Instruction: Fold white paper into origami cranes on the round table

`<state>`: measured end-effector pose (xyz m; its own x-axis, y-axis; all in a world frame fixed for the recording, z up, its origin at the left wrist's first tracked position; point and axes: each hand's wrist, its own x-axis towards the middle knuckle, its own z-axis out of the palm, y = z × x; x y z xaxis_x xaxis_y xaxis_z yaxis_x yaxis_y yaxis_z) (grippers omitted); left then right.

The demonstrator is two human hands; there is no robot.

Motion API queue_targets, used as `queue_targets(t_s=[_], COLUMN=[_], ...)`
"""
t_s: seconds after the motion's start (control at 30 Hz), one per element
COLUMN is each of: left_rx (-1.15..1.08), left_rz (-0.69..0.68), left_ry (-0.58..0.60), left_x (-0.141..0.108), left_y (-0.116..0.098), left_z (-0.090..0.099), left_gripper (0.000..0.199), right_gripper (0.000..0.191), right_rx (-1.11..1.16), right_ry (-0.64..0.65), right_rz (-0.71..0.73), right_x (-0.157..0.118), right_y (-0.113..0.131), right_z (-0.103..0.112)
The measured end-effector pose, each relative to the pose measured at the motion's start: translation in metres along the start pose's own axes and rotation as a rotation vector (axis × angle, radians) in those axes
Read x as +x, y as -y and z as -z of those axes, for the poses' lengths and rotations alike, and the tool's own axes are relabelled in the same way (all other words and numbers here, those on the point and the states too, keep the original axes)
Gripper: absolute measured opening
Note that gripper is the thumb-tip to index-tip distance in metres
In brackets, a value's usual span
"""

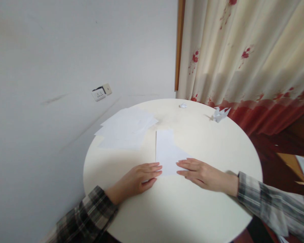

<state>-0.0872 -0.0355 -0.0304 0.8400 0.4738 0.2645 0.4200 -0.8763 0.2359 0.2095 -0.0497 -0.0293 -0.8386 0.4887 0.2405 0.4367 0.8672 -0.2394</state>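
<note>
A folded white sheet of paper [166,148] lies on the round white table [162,212], with an upright part at the top left and a slanted edge running down to the right. My left hand [142,177] rests flat, its fingertips on the paper's lower left corner. Opposite it, my right hand [202,173] lies over the lower right corner with its fingers stretched out. Both hands are open and press on the sheet without gripping it.
Several loose white sheets [126,126] are spread at the table's back left. Near the back edge sit a small crumpled paper piece [183,105] and a folded paper figure [220,115]. A wall with a socket [99,94] stands left, a flowered curtain [243,50] right.
</note>
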Motion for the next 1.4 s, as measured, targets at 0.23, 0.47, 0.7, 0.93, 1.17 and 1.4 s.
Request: queue_targets(t_s=[0.23,0.47,0.7,0.93,1.17,1.4], left_rx=[-0.016,-0.017,-0.017,0.129,0.289,0.350], left_rz=[-0.002,0.000,0.076,0.200,0.319,0.375], left_ry=[-0.011,-0.036,-0.085,-0.116,-0.146,-0.180], left_x=[0.000,-0.001,0.010,0.039,0.039,0.036], left_y=[0.000,-0.002,-0.012,-0.023,-0.014,-0.014], left_z=[0.000,0.000,0.004,-0.003,-0.005,-0.003], left_gripper=[0.029,0.029,0.019,0.015,0.046,0.053], right_gripper=[0.036,0.035,0.021,0.021,0.016,0.019], right_rx=[-0.027,-0.034,-0.029,-0.117,-0.187,-0.196], right_ry=[0.003,-0.019,-0.045,-0.029,-0.056,0.016], right_rz=[0.017,0.058,0.046,-0.121,-0.198,-0.345], right_x=[0.001,0.001,0.024,0.058,0.061,0.070], right_y=[0.000,-0.001,0.009,0.010,0.011,0.013], right_z=[0.001,0.001,0.015,0.010,-0.004,0.002])
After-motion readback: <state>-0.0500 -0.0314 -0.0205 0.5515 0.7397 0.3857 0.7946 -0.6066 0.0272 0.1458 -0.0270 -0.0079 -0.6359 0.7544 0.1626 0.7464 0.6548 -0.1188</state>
